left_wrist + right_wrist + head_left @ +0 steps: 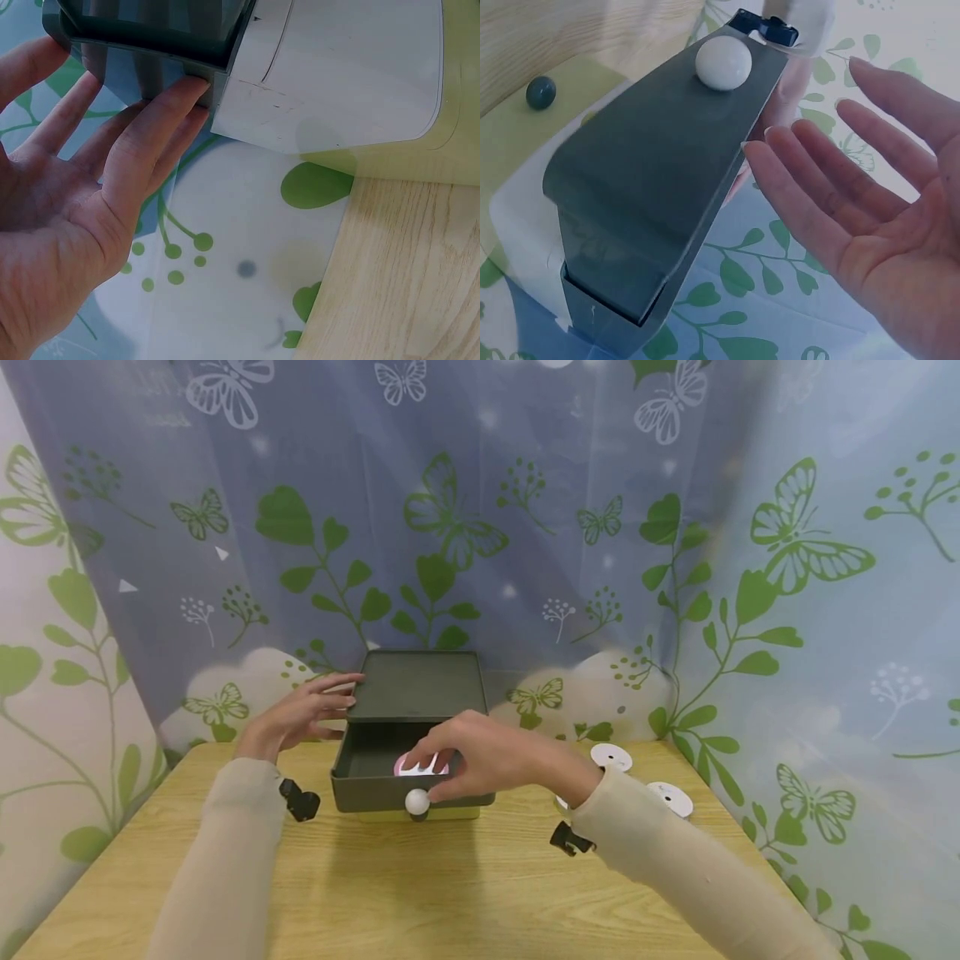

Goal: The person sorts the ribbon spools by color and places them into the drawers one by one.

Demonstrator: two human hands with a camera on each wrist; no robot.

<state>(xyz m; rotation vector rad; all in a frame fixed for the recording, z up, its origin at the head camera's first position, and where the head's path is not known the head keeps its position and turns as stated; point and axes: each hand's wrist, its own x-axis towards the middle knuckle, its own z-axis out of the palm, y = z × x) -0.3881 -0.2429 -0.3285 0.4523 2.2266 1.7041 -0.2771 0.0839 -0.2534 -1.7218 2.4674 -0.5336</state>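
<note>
A small drawer cabinet (pixel 423 685) with a dark grey top stands on the table, its upper grey drawer (pixel 375 795) pulled out. The drawer front carries a white round knob (pixel 417 802). A pink-and-white item (pixel 411 766) lies inside, partly covered by my right hand (pixel 480 752). That hand hovers over the drawer front, thumb beside the knob; in the right wrist view its extended fingers (pixel 802 180) reach the front's upper edge with nothing held. My left hand (pixel 300 714) touches the cabinet's left side with extended fingertips (pixel 191 90).
Below the grey drawer is a yellow part (pixel 457 813) with a dark round knob (pixel 541 93). White discs (pixel 611 757) with small centre holes lie at the table's right, one partly behind my right forearm. A printed butterfly curtain (pixel 525 610) hangs behind the wooden table (pixel 420 893).
</note>
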